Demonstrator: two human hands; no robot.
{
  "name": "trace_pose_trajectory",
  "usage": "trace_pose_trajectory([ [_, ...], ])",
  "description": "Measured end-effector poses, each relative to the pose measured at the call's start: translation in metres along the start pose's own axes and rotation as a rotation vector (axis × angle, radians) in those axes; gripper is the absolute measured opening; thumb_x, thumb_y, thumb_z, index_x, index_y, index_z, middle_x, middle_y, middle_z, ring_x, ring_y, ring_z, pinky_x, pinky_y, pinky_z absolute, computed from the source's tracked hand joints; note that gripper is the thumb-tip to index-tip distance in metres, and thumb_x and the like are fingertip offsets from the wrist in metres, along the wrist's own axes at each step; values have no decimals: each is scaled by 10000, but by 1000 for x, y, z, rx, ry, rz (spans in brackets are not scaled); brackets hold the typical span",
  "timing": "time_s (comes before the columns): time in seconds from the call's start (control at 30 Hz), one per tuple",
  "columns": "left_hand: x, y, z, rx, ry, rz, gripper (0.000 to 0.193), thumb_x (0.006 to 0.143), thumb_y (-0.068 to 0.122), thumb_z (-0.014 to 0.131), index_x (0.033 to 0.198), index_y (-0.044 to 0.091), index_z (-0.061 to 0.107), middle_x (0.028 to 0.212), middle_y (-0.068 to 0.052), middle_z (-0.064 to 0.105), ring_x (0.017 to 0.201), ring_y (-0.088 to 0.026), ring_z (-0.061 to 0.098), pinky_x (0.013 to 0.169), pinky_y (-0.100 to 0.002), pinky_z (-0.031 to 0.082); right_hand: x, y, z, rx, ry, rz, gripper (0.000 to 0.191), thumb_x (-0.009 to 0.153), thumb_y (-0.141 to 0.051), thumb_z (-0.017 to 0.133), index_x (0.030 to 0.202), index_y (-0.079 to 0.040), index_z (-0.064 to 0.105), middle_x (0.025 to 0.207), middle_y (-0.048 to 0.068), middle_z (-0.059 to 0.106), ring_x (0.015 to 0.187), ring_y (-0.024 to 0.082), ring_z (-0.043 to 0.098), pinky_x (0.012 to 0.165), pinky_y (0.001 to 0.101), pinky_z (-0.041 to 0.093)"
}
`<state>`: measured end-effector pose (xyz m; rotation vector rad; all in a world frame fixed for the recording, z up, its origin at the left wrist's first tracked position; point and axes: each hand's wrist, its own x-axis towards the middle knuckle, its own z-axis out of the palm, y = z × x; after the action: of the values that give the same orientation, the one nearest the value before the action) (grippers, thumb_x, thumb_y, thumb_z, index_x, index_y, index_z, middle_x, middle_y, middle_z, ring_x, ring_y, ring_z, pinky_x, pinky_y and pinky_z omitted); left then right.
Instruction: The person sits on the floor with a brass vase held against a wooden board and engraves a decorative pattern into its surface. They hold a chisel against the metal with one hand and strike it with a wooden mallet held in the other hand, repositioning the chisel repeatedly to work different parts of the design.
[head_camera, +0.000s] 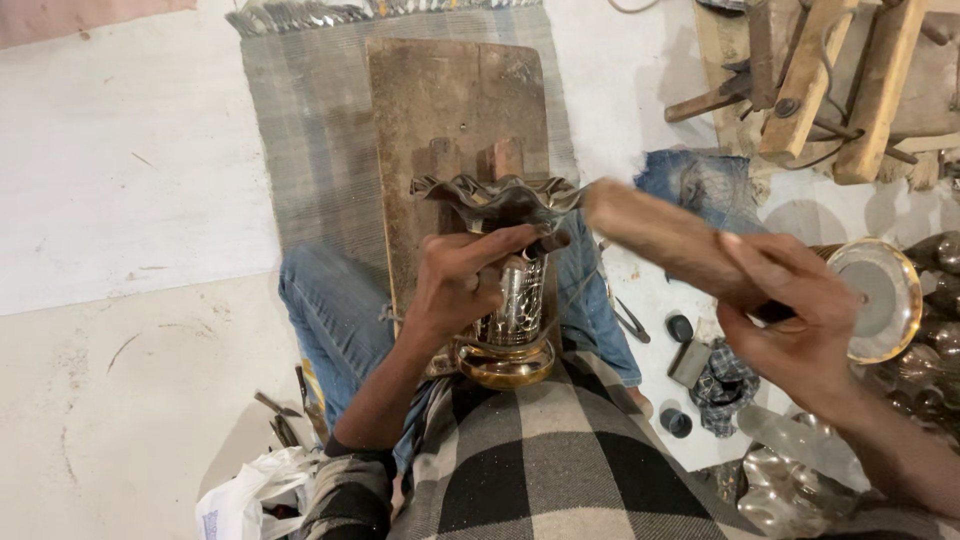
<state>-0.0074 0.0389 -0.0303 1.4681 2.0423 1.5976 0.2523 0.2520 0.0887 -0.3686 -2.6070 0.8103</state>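
Observation:
My left hand grips an engraved brass vase around its neck, holding it on my lap over a worn wooden board. The vase has a dark, wavy flared rim at the far end and a rounded brass foot near my body. My right hand holds a thick wooden mallet by its near end. The mallet's far end points at the vase's rim and almost touches its right edge.
A grey woven mat lies under the board. Wooden tools sit at the top right. A round brass dish and metal pieces lie at right. Small pliers and dark bits lie near my knee; a white bag at left.

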Motion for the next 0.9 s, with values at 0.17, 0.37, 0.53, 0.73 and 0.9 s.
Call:
trace_pose_trajectory([
  [0.17, 0, 2, 4, -17, 76, 28, 438, 848, -80, 663, 1220, 137, 740, 949, -51, 807, 689, -109, 759, 566, -276, 593, 1, 13, 5, 157, 115, -1, 555, 851, 8, 775, 1374, -66, 604, 1072, 73, 705, 825, 133, 670, 689, 256, 574],
  [0.37, 0, 2, 7, -38, 70, -15, 463, 785, -113, 656, 1193, 90, 737, 1026, -75, 808, 717, -130, 782, 571, -266, 621, 14, -2, 8, 51, 79, 39, 456, 875, 17, 767, 1293, -120, 651, 1073, 98, 712, 876, 147, 679, 782, 261, 579],
  [0.53, -5, -1, 5, -219, 144, 26, 448, 859, -172, 593, 1250, 23, 694, 1156, -145, 760, 988, -228, 792, 823, -317, 684, 25, -30, -1, -192, -150, 229, 738, 719, 79, 710, 1419, -147, 643, 1158, 94, 717, 846, 114, 668, 708, 233, 533],
  [0.73, -17, -5, 16, -244, 306, -94, 250, 939, -94, 668, 1178, -24, 694, 1019, -155, 784, 902, -207, 806, 772, -303, 671, 40, -36, 7, 133, -155, 224, 682, 776, 49, 735, 1434, -77, 608, 1143, 82, 692, 976, 110, 652, 836, 215, 517],
  [0.9, -18, -21, 25, -207, 311, -30, 235, 931, -75, 686, 1155, -8, 710, 999, -159, 787, 911, -226, 802, 761, -300, 690, 53, -33, 2, 302, -73, 43, 620, 776, 7, 782, 1366, -69, 609, 1193, 112, 708, 975, 127, 729, 865, 282, 634],
])
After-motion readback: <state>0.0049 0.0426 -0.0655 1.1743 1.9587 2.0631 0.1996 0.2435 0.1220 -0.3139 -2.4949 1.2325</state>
